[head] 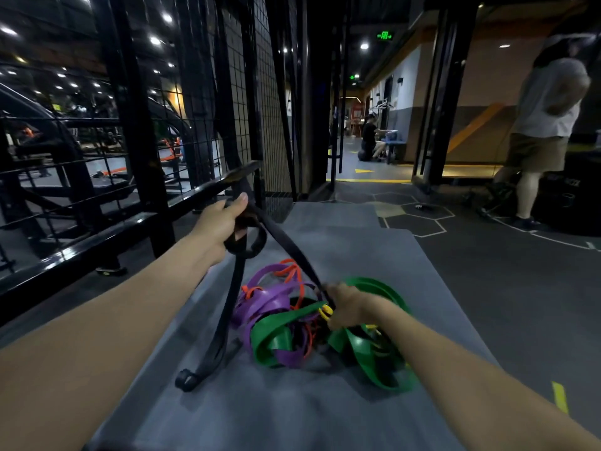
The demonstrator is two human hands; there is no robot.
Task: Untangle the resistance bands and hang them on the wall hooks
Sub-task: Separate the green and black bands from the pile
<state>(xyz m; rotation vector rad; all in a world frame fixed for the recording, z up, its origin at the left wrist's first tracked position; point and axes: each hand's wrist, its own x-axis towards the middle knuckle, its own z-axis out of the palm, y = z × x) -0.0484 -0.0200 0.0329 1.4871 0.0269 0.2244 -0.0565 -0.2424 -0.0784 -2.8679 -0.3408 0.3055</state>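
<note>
A tangled heap of resistance bands lies on a grey mat (292,411): wide green band (276,336), purple band (270,301), thin orange band (289,270) and a small yellow band (326,311). A long black band (227,317) runs from the heap up to my left hand (221,224), which grips a loop of it raised above the mat; one end trails down onto the mat at the lower left. My right hand (349,304) is down in the heap, gripping the black band's other stretch beside the yellow band. No wall hooks can be made out.
A black metal rail and wire-mesh fence (195,125) stand at the left and ahead. A person in a grey shirt (546,131) stands at the right by a black box. Another person kneels in the far corridor (370,138). Dark rubber floor surrounds the mat.
</note>
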